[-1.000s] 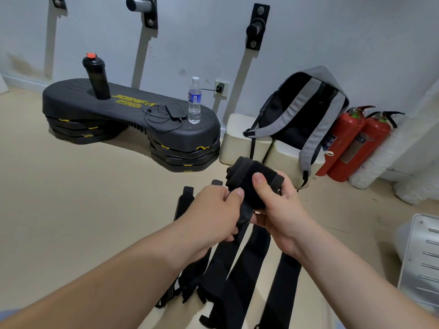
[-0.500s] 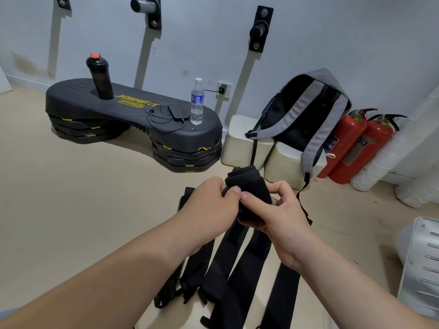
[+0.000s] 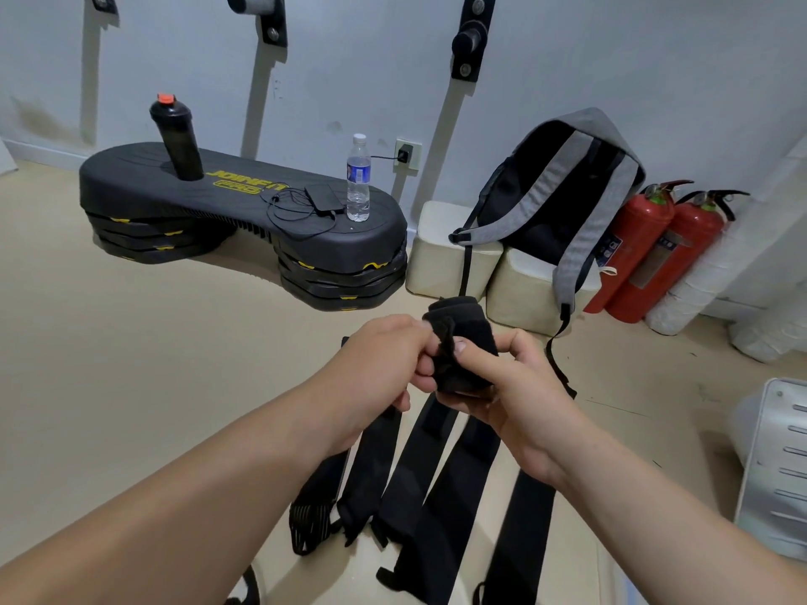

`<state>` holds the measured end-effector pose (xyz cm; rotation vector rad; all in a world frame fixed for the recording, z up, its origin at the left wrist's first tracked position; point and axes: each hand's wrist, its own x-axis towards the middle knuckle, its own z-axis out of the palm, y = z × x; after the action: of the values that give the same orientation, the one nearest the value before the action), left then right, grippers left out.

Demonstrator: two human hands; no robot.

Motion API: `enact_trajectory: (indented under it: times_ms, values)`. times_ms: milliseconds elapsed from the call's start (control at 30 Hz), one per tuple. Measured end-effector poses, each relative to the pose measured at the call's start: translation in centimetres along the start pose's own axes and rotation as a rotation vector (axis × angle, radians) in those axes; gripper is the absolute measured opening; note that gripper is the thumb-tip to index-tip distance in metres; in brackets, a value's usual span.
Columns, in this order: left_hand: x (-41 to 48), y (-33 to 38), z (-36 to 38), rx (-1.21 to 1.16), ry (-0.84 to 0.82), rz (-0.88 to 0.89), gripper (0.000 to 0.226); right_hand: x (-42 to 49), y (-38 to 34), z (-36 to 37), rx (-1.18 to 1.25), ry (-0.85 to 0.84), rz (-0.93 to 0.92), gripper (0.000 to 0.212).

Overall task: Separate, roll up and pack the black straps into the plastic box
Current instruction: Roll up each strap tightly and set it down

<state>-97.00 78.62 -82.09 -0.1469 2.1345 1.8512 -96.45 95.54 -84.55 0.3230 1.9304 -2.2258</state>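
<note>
- The left hand [image 3: 384, 360] is closed, its fingertips pinching the free tail of the rolled strap [image 3: 469, 331]. Judgement: this keeps the last turn taut.
- The right hand [image 3: 519, 399] grips the same roll, cupping it from beneath with the thumb pressed across its front. Judgement: this grip stops the coil from springing open.
- The rolled strap sits between both hands, raised off the floor. It is a stubby cylinder of matte black woven fabric, and the layered turns show at its top end.
- Directly below the hands, the loose straps [image 3: 441, 478] lie flat on the floor in near-parallel bands. They are wide, limp and not yet rolled. Judgement: laid out separately, each can be lifted singly.
- Right of the right hand stands a pale slatted panel [image 3: 775, 473], smooth and hard. Whether it belongs to the plastic box cannot be told.
- Beyond the hands, a grey backpack [image 3: 581, 176] leans on cream blocks [image 3: 450, 255].
- Beyond the left hand, a ribbed black step platform [image 3: 244, 211] rests on the floor.
</note>
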Motion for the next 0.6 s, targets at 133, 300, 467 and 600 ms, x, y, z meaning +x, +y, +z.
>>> enact_trajectory:
  times_ms: [133,300,467,600]
  values:
    - [0.0,-0.5,0.7,0.161,-0.009,0.091,0.02,0.0,0.0,-0.7,0.095,-0.038,0.071,0.026]
    - [0.7,-0.4,2.5,0.223,0.022,0.218,0.02,-1.0,-0.5,-2.1,0.133,-0.012,0.055,0.031]
    - [1.0,-0.6,4.8,0.258,-0.032,0.27,0.026,-2.4,-0.9,-4.7,0.079,-0.001,0.063,0.054]
    - [0.8,-0.7,7.1,0.245,-0.053,0.283,0.022,-3.2,-0.3,-6.7,0.048,0.064,0.081,0.05]
